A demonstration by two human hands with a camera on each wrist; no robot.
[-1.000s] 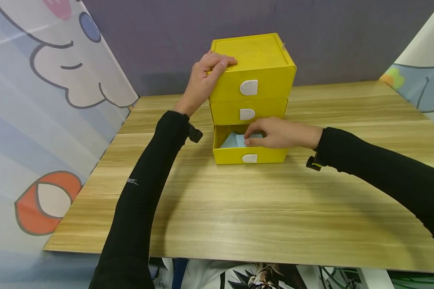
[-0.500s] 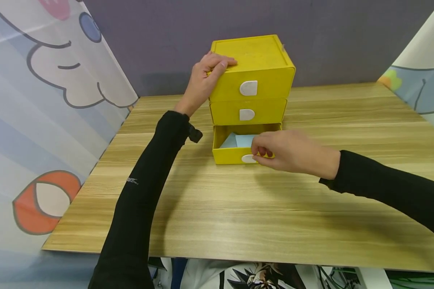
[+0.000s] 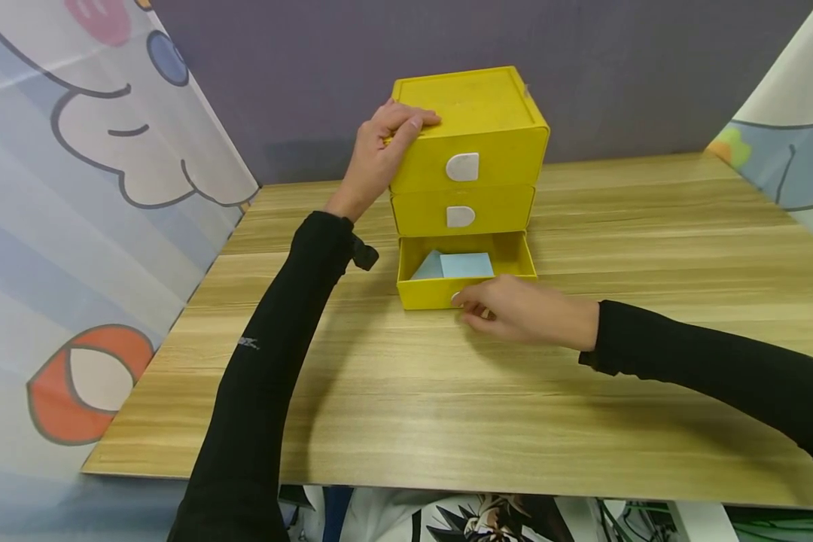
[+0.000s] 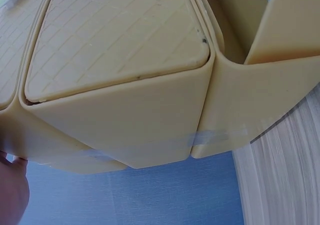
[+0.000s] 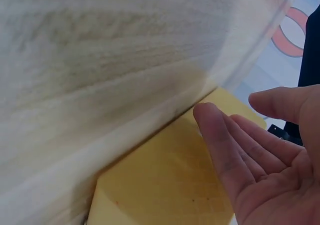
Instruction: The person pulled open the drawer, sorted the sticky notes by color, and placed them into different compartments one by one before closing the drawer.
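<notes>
While the left hand grips the cabinet, relaxed right fingers touch the drawer front.

A yellow drawer box fills the view above wooden table.
</notes>
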